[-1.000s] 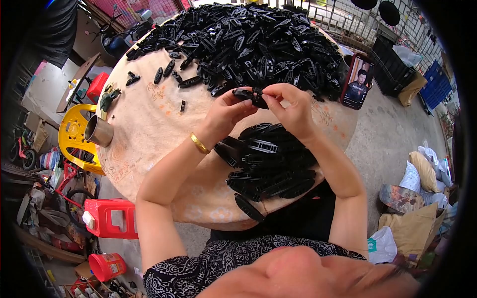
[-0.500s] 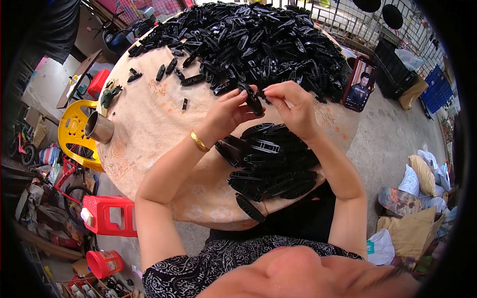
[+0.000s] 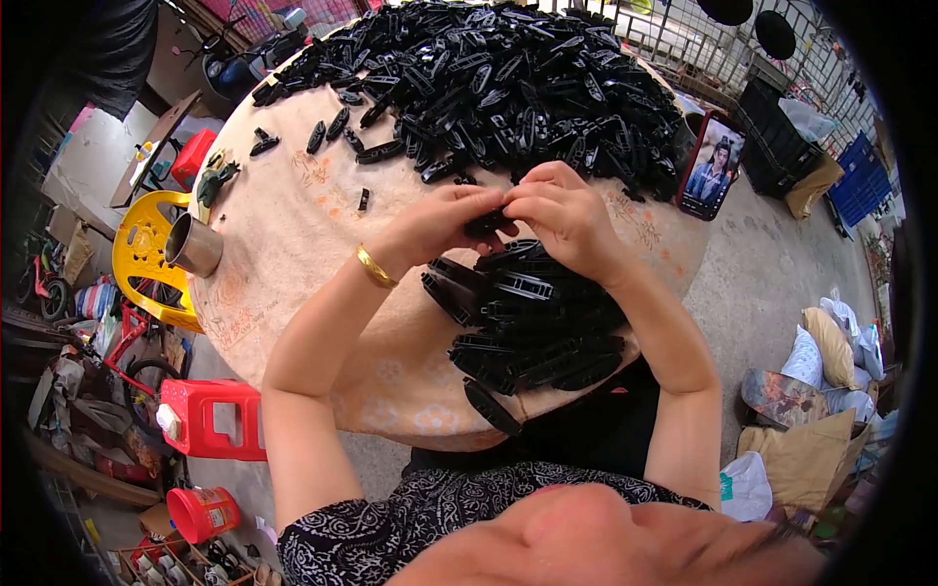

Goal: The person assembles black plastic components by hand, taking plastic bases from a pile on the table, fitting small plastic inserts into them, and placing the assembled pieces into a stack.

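Between my two hands is a small black plastic part (image 3: pixel 486 225), mostly covered by fingers. My left hand (image 3: pixel 442 223), with a gold bangle at the wrist, is closed round it from the left. The fingers of my right hand (image 3: pixel 559 210) pinch together against its upper right end; whether they hold a separate small piece cannot be seen. Just below my hands lies a stack of long black parts (image 3: pixel 547 313), laid roughly side by side near the table's front edge. Beyond them spreads a large heap of similar loose black parts (image 3: pixel 508 88).
A peach patterned cloth covers the round table (image 3: pixel 293 264). Toward its left stand a metal cup (image 3: pixel 195 246) and several stray parts. A phone (image 3: pixel 711 168) is propped at the right edge. A yellow chair (image 3: pixel 147 259) and a red stool (image 3: pixel 210 418) stand to the left.
My right hand has come in against the black part, which is now lower and more covered by my fingers. The picture on the phone has changed.
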A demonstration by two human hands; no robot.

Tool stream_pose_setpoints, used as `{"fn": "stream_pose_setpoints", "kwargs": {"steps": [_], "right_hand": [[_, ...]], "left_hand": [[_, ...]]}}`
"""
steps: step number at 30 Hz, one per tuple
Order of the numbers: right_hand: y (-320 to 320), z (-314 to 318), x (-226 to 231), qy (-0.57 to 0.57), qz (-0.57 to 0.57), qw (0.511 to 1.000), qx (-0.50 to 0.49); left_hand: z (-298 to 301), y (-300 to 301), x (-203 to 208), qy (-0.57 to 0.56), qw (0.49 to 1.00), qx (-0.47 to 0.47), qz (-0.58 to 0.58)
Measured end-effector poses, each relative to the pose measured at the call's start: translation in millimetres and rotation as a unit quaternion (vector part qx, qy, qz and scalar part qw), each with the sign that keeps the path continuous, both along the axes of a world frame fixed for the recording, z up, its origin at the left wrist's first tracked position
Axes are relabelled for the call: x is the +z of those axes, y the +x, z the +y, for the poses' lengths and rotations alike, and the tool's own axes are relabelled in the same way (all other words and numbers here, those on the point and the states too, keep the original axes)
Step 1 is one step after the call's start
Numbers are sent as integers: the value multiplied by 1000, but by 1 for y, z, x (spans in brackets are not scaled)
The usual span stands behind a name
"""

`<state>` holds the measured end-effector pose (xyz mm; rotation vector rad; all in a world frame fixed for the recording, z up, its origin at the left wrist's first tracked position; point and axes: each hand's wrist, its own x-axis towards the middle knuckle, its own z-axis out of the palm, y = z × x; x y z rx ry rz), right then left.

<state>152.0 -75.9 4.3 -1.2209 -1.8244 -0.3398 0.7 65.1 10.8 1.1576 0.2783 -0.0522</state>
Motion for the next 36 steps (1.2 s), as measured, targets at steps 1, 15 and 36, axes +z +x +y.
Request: {"fn": "stream_pose_setpoints", "kwargs": {"steps": [1, 15, 36], "right_hand": [[2, 1, 1, -2, 6, 1000, -2], [34, -9, 10, -306, 333, 891, 39], [64, -34, 21, -297, 121, 920, -226]], "left_hand": [[-4, 0, 3, 77, 997, 8, -9], [-41, -4, 11, 596, 786, 61, -152], [28, 12, -12, 558, 747, 353, -81]]}}
